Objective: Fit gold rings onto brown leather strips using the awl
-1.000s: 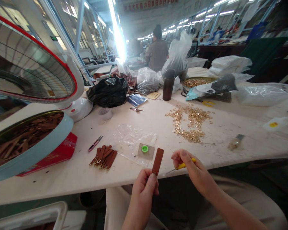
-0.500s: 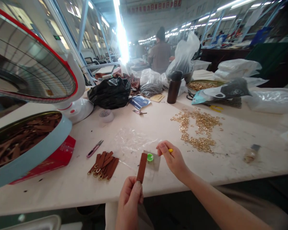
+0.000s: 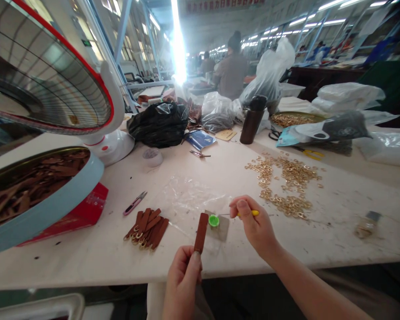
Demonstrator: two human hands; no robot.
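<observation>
My left hand [image 3: 184,278] pinches the lower end of a brown leather strap [image 3: 201,232] between thumb and fingers, holding it nearly upright. Just right of the strap's top, a small bright green cap [image 3: 214,220] rests on a greyish square plate [image 3: 222,229]. My right hand [image 3: 253,224] is closed around a thin yellow-handled tool [image 3: 253,213]; its slender tip points left toward the cap. To the left lies a pile of brown straps with metal rings [image 3: 148,227], and thread snips [image 3: 135,203] are behind it.
Many gold rings [image 3: 288,178] are spread at the right. A round tin of brown strips [image 3: 96,171] stands at the left beside a fan [image 3: 108,142]. Farther back are a black bag [image 3: 158,124], a dark bottle [image 3: 253,120], a tape roll [image 3: 152,157] and plastic bags [image 3: 216,111].
My right hand with the yellow-handled tool has moved a little to the right, away from the green cap. The left hand still holds the strap. The whole view has shifted slightly.
</observation>
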